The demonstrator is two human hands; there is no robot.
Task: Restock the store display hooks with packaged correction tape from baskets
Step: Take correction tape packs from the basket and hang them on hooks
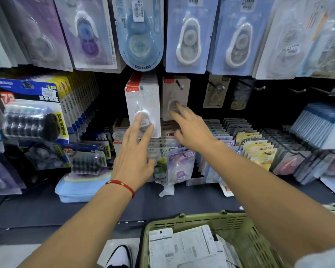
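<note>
A stack of white correction tape packs (143,101) with red top labels hangs on a hook in the middle of the display. My left hand (134,151), a red cord at its wrist, rests spread fingertips on the front pack's lower part. A second white pack (175,93) hangs further back on the neighbouring hook (179,85). My right hand (191,130) reaches to it with open fingers touching its blister. Neither hand holds anything. A green basket (201,221) with several white packs lying back side up sits below my arms.
Blue and purple correction tape packs (186,35) hang in the row above. Bare hooks (259,88) stick out at the right. Blue-yellow refill packs (33,117) fill the left; rows of small packs (255,146) stand on the dark shelf (46,207). A shoe shows on the floor.
</note>
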